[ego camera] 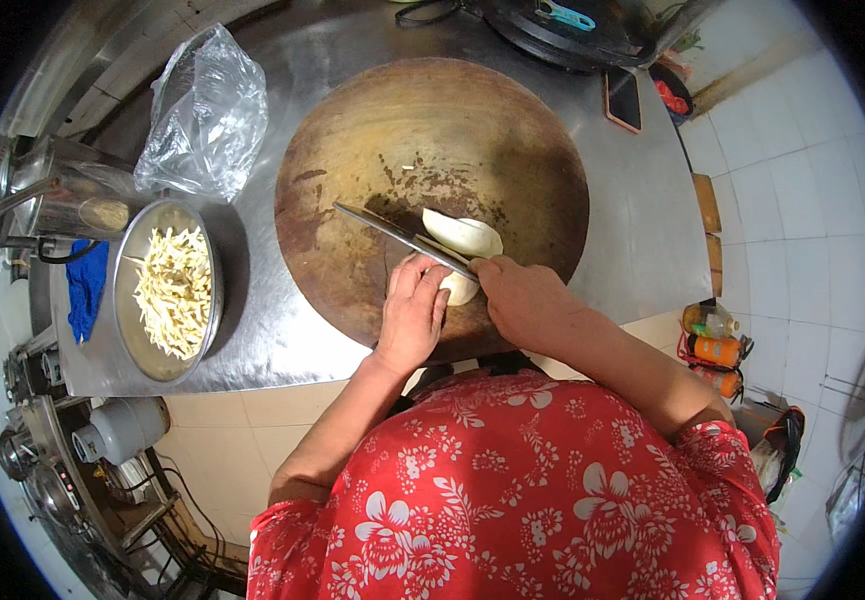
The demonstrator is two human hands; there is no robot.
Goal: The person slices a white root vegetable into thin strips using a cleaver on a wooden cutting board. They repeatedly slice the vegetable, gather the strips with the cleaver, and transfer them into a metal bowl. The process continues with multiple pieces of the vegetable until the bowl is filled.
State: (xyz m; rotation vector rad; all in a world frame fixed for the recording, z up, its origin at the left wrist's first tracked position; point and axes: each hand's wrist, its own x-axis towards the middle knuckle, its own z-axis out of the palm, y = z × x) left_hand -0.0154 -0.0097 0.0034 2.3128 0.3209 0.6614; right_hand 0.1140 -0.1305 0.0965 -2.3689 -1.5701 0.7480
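Note:
My right hand (528,296) grips the handle end of a kitchen knife (383,226), whose blade slants up and left over a round wooden chopping block (432,97). Close against the blade, my left hand (411,319) presses on a pale vegetable piece (464,289), partly hidden by the fingers and the knife. Just beyond the blade lies a larger pale vegetable piece (466,235), its exact kind unclear. A tiny white scrap (408,167) rests farther up the block. To the left, a metal bowl (126,300) holds a heap of pale cut strips (174,289).
On the metal table (635,232) are a crumpled clear plastic bag (207,120), a blue cloth (87,289), a phone (622,101) and black round cookware (552,45) with a blue-handled tool (569,15) on top. A grey gas cylinder (132,429) stands below left.

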